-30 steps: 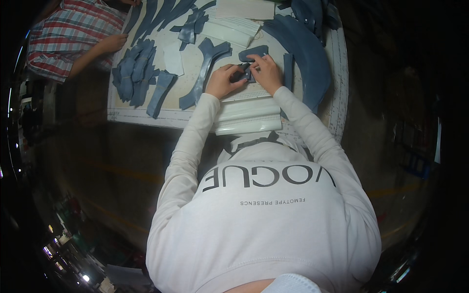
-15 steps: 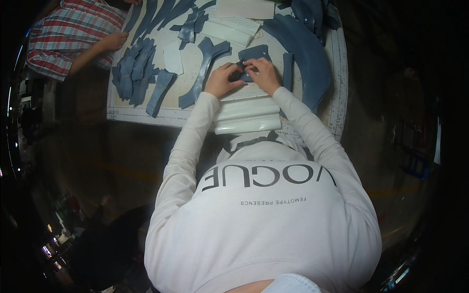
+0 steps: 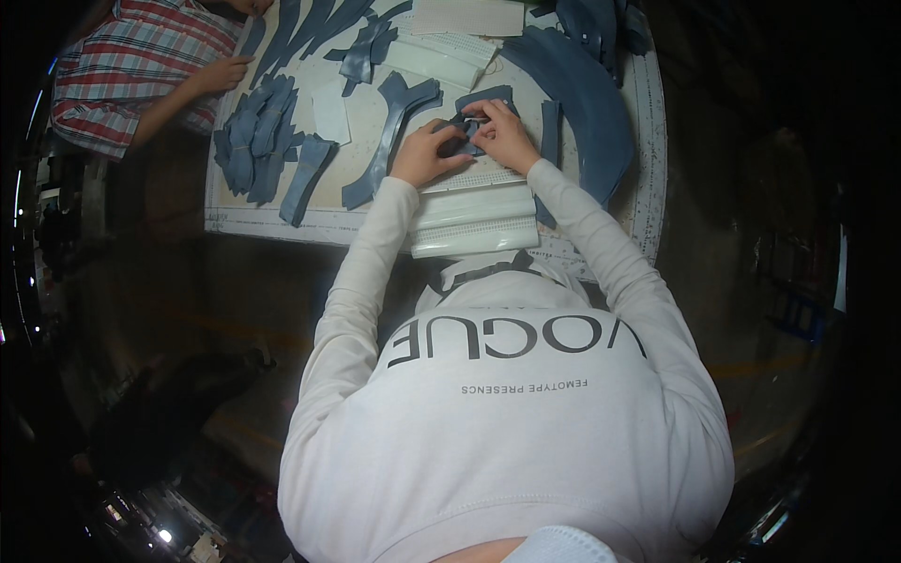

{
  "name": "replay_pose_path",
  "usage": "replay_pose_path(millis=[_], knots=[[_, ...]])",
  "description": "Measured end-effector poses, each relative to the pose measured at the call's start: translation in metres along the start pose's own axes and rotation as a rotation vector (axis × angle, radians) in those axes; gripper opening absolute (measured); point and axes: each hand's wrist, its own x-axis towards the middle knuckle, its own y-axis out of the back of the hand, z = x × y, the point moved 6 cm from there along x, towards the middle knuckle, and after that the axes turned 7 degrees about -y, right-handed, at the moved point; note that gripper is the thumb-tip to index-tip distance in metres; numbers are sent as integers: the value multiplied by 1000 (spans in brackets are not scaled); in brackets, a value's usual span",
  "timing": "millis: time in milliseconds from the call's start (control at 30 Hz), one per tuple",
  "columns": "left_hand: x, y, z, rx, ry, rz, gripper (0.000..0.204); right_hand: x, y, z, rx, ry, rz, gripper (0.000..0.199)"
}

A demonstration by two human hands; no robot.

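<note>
My left hand (image 3: 424,154) and my right hand (image 3: 505,134) meet over a small blue-grey cut piece (image 3: 466,131) on the white worktable (image 3: 282,221), fingers pinching it from both sides. Part of the piece is hidden under my fingers. Just in front of my hands lies a stack of white perforated strips (image 3: 474,218). A long curved blue piece (image 3: 392,131) lies to the left of my left hand.
A pile of blue cut pieces (image 3: 253,150) sits at the table's left, near another person in a red checked shirt (image 3: 131,70) whose hand rests on the table. Large dark blue pieces (image 3: 587,103) lie at the right. More white strips (image 3: 441,56) lie further back.
My hands have stayed on the small blue piece, shifting only slightly. The other person's hand has barely moved.
</note>
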Motion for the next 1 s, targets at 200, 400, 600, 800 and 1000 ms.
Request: replay_pose_path(millis=[200, 400, 600, 800, 1000], knots=[[0, 2, 4, 49, -5, 16, 45, -2, -15, -18, -259, 174, 17, 49], [-1, 1, 2, 16, 4, 29, 45, -1, -14, -21, -465, 212, 113, 46], [0, 5, -6, -98, -4, 38, 33, 7, 11, -14, -148, 174, 173, 34], [0, 6, -8, -152, -2, 170, 24, 1, -2, -14, -76, 185, -62, 27], [-3, 2, 2, 7, -46, 66, 35, -2, -8, -18, -190, 212, -45, 26]])
